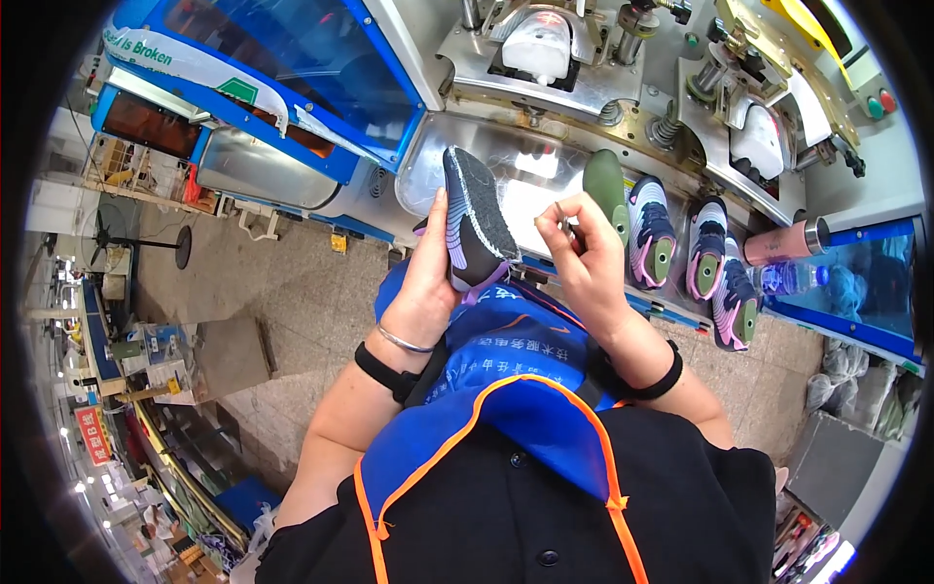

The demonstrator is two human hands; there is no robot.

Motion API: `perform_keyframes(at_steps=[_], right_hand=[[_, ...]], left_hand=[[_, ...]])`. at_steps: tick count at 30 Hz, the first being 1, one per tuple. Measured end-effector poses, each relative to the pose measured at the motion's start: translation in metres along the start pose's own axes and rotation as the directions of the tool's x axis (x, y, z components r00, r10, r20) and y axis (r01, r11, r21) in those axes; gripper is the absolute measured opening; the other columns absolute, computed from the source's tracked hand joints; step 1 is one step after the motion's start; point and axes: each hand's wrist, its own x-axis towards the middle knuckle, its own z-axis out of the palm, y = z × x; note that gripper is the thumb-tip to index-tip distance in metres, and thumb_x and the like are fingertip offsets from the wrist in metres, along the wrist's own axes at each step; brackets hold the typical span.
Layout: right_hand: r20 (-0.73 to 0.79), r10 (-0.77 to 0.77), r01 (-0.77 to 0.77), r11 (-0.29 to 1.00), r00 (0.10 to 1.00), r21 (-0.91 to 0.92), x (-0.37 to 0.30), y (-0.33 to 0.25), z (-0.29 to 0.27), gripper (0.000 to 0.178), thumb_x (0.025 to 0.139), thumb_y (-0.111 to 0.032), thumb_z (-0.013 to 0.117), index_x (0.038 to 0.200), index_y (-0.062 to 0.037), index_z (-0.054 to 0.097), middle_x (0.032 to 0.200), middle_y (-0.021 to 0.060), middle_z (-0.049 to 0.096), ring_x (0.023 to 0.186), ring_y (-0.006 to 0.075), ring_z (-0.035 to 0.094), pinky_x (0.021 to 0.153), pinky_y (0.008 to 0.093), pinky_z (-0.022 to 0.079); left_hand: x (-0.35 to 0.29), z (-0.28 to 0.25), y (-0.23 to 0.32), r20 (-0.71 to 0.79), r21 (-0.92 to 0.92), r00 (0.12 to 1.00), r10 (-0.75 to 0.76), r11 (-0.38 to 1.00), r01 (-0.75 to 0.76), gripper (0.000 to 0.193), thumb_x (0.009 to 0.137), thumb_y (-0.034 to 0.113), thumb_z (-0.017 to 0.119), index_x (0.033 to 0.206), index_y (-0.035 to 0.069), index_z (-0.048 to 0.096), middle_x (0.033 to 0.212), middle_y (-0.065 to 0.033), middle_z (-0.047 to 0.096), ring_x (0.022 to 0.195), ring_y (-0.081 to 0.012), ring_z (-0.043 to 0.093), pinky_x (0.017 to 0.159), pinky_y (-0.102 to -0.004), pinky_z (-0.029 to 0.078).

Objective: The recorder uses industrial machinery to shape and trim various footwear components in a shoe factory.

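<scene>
Grey underside (487, 200) up, shoe upper (464, 241) clasped along its side by left hand (428, 265), likely for clear access; right hand (590, 255) pinches small item (564, 224), kind unclear.

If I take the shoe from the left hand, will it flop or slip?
The shoe is probably fairly stiff: it has a full, rounded shape in the left hand. Its underside looks rough and fuzzy, so it likely won't slip easily there.

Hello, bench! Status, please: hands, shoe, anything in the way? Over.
Left hand holding dark shoe, underside showing. Right hand pinching a small thing, unclear what. Nothing visible between right hand and shoe.
</scene>
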Motion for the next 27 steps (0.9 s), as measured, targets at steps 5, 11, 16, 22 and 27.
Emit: perform_keyframes(at_steps=[5, 11, 16, 22, 27], right_hand=[[0.219, -0.366, 0.421, 0.845, 0.905, -0.329, -0.011, -0.007, 0.001, 0.027, 0.069, 0.003, 0.069, 0.094, -0.0066, 0.068, 0.084, 0.0063, 0.066, 0.069, 0.0210, 0.066, 0.057, 0.0295, 0.052], [0.216, -0.510, 0.543, 0.675, 0.833, -0.500, -0.011, -0.002, 0.005, 0.026, 0.069, 0.002, 0.072, 0.092, -0.0075, 0.067, 0.084, 0.0054, 0.066, 0.062, 0.0211, 0.065, 0.054, 0.0303, 0.052], [0.255, -0.452, 0.519, 0.742, 0.855, -0.425, 0.000, 0.003, -0.003, 0.034, 0.060, 0.004, 0.070, 0.090, -0.0091, 0.065, 0.086, 0.0049, 0.066, 0.065, 0.0231, 0.065, 0.054, 0.0310, 0.051], [0.095, -0.444, 0.422, 0.732, 0.891, -0.535, 0.029, 0.003, -0.029, 0.023, 0.074, -0.009, 0.074, 0.093, -0.0097, 0.062, 0.084, 0.0051, 0.064, 0.069, 0.0240, 0.065, 0.061, 0.0329, 0.052], [0.264, -0.254, 0.354, 0.806, 0.931, -0.474, 0.006, -0.007, -0.028, 0.032, 0.076, -0.021, 0.076, 0.104, -0.0115, 0.062, 0.079, 0.0064, 0.059, 0.070, 0.0242, 0.062, 0.062, 0.0346, 0.049]], left_hand=[[0.006, -0.007, -0.002, 0.010, -0.042, 1.000, -0.029, 0.999, 0.029, 0.052, 0.100, 0.048, 0.043, 0.128, 0.005, 0.053, 0.115, -0.0108, 0.065, 0.098, -0.0227, 0.066, 0.086, -0.0368, 0.056], [0.015, -0.020, -0.010, -0.123, 0.024, 0.992, 0.014, 1.000, -0.011, 0.049, 0.100, 0.048, 0.042, 0.122, 0.006, 0.057, 0.113, -0.0104, 0.066, 0.096, -0.0222, 0.067, 0.085, -0.0363, 0.057], [0.016, -0.021, -0.012, -0.112, -0.011, 0.994, -0.006, 1.000, 0.005, 0.041, 0.098, 0.043, 0.053, 0.118, 0.007, 0.059, 0.109, -0.0061, 0.068, 0.095, -0.0177, 0.067, 0.085, -0.0331, 0.055], [0.012, -0.018, -0.013, -0.120, 0.033, 0.993, 0.005, 0.999, -0.001, 0.045, 0.098, 0.043, 0.053, 0.122, 0.005, 0.058, 0.114, -0.0073, 0.066, 0.099, -0.0182, 0.066, 0.089, -0.0333, 0.054], [0.008, -0.014, -0.004, -0.104, -0.002, 0.993, -0.050, 0.999, 0.050, 0.046, 0.097, 0.044, 0.052, 0.123, 0.006, 0.058, 0.116, -0.0081, 0.066, 0.101, -0.0194, 0.065, 0.090, -0.0341, 0.054]])
